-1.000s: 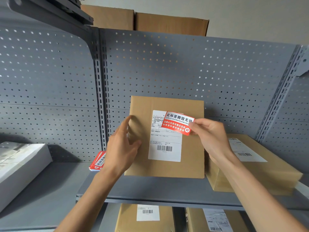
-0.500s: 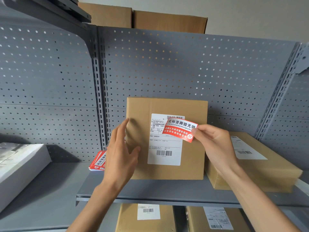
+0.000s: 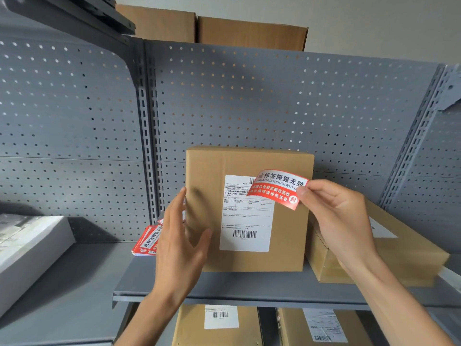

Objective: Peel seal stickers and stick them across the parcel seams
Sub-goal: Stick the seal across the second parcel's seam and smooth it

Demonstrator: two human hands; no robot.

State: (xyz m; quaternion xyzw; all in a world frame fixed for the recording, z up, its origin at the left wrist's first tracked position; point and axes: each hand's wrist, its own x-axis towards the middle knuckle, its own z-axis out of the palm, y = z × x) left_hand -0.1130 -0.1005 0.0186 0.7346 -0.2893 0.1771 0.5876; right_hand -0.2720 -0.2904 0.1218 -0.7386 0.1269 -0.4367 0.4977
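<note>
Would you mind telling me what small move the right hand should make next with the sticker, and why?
Probably bring the red seal sticker to a seam of the upright parcel and press it down. The right hand pinches it by one end, curled and unstuck, in front of the shipping label, while the left hand steadies the parcel's left edge. No seam is visible on this face.
</note>
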